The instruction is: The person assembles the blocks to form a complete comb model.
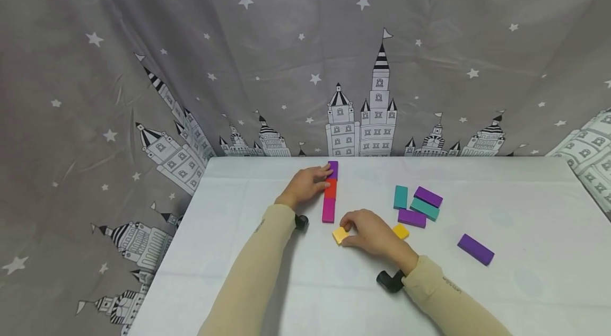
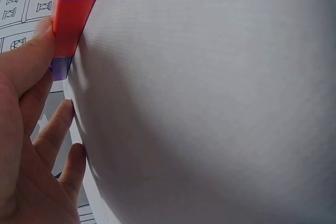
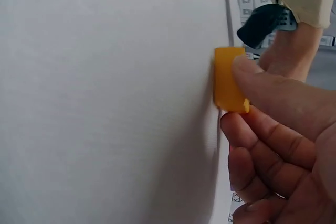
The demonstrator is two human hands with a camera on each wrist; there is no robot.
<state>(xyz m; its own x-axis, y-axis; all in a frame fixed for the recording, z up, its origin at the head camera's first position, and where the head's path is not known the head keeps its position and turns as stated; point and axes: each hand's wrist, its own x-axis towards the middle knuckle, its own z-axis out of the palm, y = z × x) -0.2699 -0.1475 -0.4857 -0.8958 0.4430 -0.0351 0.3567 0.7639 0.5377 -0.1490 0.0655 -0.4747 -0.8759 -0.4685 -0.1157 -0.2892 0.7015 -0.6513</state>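
A row of three blocks runs front to back: a purple block (image 1: 333,169) at the far end, a red block (image 1: 330,188) in the middle and a magenta block (image 1: 328,211) nearest. My left hand (image 1: 305,186) rests along the row's left side, its thumb touching the red block and extended fingers reaching the purple one. Just in front of the magenta block, my right hand (image 1: 371,232) pinches a yellow block (image 3: 227,80) between thumb and fingers. The left wrist view shows two fingers of the left hand (image 2: 39,129) spread out below the row.
Right of the right hand lie two teal blocks (image 1: 400,197), two purple blocks (image 1: 428,196) and another yellow block (image 1: 400,231), partly behind that hand. Farther right is a lone purple block (image 1: 476,249). A grey castle-print curtain (image 1: 286,60) hangs behind the white table (image 1: 525,203).
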